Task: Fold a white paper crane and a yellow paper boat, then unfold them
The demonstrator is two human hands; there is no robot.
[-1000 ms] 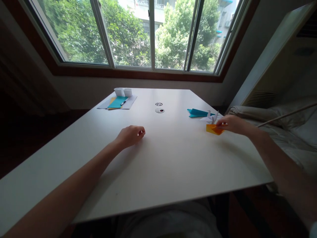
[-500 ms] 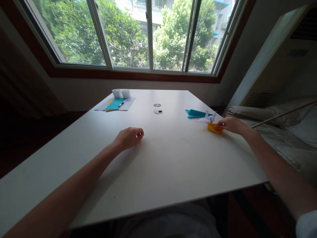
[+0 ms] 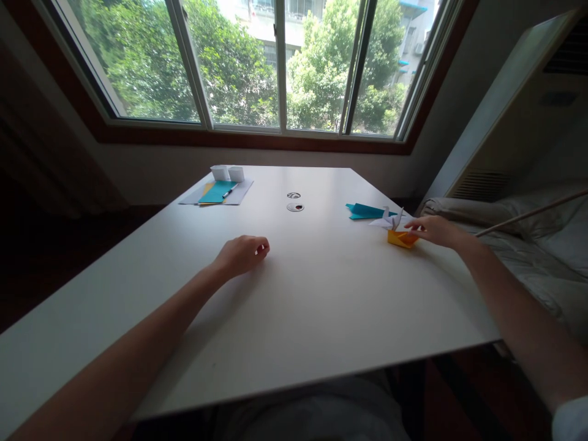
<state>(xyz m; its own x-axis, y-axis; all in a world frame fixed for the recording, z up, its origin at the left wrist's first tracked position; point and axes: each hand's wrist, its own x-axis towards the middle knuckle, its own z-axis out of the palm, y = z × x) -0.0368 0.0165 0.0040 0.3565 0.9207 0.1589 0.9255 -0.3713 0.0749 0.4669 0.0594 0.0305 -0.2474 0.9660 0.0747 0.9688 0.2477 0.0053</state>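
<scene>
Resting on the white table (image 3: 321, 306) near its middle, the left hand (image 3: 242, 253) is lying knuckles up with its fingers curled loosely inward into a soft fist, holding nothing and touching only the tabletop. Reaching out toward the far right edge of the table, the right hand (image 3: 434, 231) is lying against a small orange folded paper piece (image 3: 401, 238), its fingertips touching the near right side of that piece; whether the fingers are actually pinching the paper or only resting on it is something I cannot tell from this view, since the hand is small and partly turned away. The orange piece is sitting flat on the table, close to the right edge. Just behind it and touching or nearly touching it, a white folded paper crane (image 3: 390, 220) is standing with its points up, and beyond the crane a teal folded paper shape (image 3: 366, 211) is lying flat. Two round grommet holes (image 3: 294, 207) are showing in the tabletop toward the far middle. At the far left corner, a teal sheet (image 3: 217, 192) is lying on a pale sheet of paper with a pen (image 3: 228, 192) across it, and two small white boxes (image 3: 228, 173) are sitting side by side just behind. A wide window (image 3: 275, 61) is filling the wall beyond the table.
</scene>
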